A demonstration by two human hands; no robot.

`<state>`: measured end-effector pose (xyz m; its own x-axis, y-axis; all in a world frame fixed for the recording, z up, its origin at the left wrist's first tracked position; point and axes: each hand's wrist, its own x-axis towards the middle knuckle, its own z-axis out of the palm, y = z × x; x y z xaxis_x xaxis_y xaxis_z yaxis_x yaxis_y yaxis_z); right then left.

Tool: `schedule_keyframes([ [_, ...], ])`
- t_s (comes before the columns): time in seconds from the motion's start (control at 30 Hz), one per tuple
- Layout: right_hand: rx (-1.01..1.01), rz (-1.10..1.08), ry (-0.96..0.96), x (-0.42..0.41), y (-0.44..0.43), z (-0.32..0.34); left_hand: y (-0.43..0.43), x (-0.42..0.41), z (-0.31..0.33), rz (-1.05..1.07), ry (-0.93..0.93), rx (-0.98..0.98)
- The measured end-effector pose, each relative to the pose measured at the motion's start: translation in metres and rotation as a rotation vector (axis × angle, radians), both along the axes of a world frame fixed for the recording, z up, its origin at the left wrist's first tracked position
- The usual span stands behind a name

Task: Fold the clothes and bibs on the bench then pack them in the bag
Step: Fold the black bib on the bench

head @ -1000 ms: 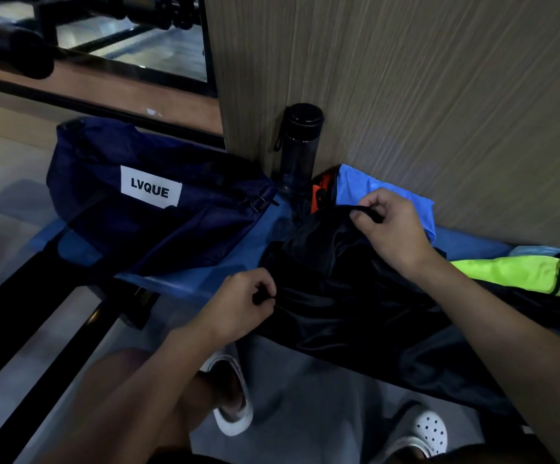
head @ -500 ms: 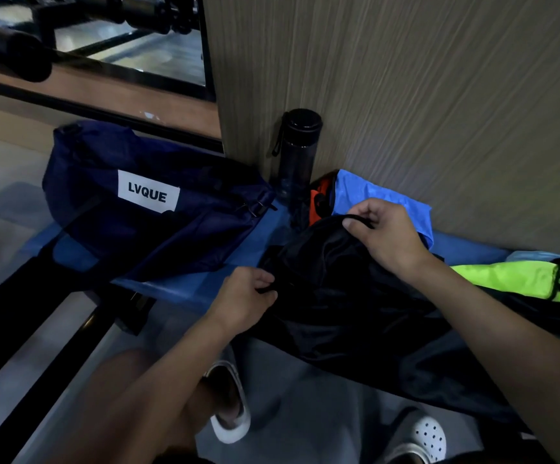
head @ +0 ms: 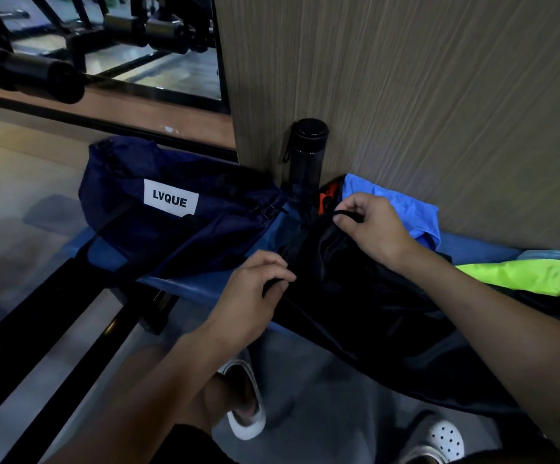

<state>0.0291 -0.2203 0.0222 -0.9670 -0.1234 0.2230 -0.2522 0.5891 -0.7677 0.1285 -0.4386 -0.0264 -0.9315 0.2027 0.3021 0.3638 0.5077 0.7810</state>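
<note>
White label (head: 170, 197) on navy bag (head: 158, 226) reads "LVQUE".

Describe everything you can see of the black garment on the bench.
The black garment is thin, slightly shiny fabric, nylon-like, with a black cord or hem at its upper edge. It lies crumpled across the blue bench, draping over the front edge. The left hand pinches its near edge; the right hand pinches the cord. A neon yellow bib lies along its far right side.

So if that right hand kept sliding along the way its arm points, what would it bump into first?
Probably the small orange item tucked beside the bright blue cloth, just ahead of the right hand; the dark translucent bottle stands just beyond. Depth is hard to judge.
</note>
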Motion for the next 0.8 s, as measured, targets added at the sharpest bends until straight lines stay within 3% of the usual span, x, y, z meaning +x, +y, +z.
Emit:
schedule_keyframes([
  [0.13,0.019,0.083,-0.011,0.005,-0.005,0.0,0.0,0.01,0.01,-0.055,0.026,0.036],
  [0.4,0.244,0.503,-0.069,0.023,-0.011,0.007,0.004,0.015,0.017,-0.186,0.122,-0.008],
  [0.6,0.282,0.547,-0.224,0.031,-0.008,0.006,0.011,0.016,0.024,-0.231,0.176,0.004],
  [0.8,0.188,0.6,-0.353,0.036,-0.006,0.004,0.013,0.016,0.028,-0.225,0.148,0.009],
])
